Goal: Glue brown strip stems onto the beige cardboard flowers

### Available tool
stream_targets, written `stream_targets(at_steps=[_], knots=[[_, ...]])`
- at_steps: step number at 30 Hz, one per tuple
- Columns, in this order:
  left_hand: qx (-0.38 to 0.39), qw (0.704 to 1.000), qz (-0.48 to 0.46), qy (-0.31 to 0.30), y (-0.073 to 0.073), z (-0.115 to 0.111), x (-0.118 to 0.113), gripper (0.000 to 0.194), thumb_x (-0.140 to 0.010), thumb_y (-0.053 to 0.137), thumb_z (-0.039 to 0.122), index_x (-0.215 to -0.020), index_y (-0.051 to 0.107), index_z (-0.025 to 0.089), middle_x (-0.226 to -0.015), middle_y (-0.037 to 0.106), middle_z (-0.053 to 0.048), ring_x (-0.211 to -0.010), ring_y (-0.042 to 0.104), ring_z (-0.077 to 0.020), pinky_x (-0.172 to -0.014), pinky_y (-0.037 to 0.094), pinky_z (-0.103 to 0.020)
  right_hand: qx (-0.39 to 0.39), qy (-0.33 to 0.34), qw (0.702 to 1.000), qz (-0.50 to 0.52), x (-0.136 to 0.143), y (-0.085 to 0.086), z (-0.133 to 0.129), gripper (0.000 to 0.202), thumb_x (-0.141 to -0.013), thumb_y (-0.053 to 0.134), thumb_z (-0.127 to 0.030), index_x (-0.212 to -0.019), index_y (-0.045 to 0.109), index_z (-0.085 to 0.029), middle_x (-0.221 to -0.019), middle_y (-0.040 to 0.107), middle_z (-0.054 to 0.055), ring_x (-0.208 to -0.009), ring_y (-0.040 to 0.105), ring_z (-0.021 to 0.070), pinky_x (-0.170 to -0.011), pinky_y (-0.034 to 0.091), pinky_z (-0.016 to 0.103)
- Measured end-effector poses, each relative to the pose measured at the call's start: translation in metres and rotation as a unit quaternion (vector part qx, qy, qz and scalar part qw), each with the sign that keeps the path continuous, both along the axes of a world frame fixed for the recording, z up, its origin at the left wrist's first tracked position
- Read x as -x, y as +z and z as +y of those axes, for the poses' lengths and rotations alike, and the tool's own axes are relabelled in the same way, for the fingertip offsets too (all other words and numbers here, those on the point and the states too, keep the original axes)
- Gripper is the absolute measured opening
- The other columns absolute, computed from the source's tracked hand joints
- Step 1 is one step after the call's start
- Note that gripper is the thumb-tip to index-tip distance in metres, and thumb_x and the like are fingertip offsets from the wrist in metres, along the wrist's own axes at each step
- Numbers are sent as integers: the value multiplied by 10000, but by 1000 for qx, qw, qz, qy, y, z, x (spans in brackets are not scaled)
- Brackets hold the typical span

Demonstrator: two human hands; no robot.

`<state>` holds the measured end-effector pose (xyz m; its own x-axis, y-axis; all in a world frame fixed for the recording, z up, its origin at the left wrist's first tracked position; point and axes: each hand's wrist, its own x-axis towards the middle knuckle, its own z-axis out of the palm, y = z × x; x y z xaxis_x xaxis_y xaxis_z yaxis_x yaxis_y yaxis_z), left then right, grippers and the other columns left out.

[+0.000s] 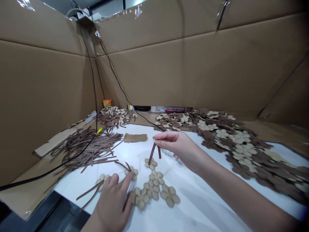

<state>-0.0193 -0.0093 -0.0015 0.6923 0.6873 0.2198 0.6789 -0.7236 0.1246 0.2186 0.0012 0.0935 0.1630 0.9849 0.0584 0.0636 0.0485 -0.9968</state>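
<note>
My right hand (177,146) pinches a folded brown strip (152,154) whose two ends hang down, one over a small beige flower (151,163). My left hand (116,196) lies low on the white surface, its index finger stretched onto a beige flower with a strip (133,173). Beside that hand at the left is another beige flower (102,178) with strip ends sticking out. Between and below the hands, several beige flowers (152,189) form a touching cluster, with one flower (170,195) at its right.
A pile of thin brown strips (89,148) lies at left. Brown and beige flower pieces (241,145) spread along the right. Small flowers (116,116) are heaped at the back left. A brown patch (135,138) sits mid-table. A black cable (93,80) crosses the left side; cardboard walls (181,71) surround.
</note>
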Motion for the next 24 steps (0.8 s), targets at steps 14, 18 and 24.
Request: stream_targets(at_steps=[14,18,24], knots=[[18,999,-4,30,1,-3,-1,496,-863,416,215,-1351,390,131,-893,617,-101,-892,457,-285,-810,335,-452,3,18,1000,11,-6,-2,2,345,-578,774,-383,-877,732,-215,-875,712,51,-847,624,188,-757,470,314],[7,999,-12,36,2,-4,-2,471,-872,419,244,-1335,417,160,-887,601,-98,-875,469,-272,-812,348,-445,8,16,997,73,-8,0,2,339,-563,795,-301,-884,723,-222,-857,694,31,-798,621,150,-769,486,294],[-2,999,-25,42,-1,-3,-1,461,-872,422,245,-1328,421,175,-853,596,-80,-881,463,-266,-819,358,-437,-28,13,993,118,-7,1,1,330,-562,812,-259,-861,673,-245,-791,654,-21,-769,619,121,-783,494,285]])
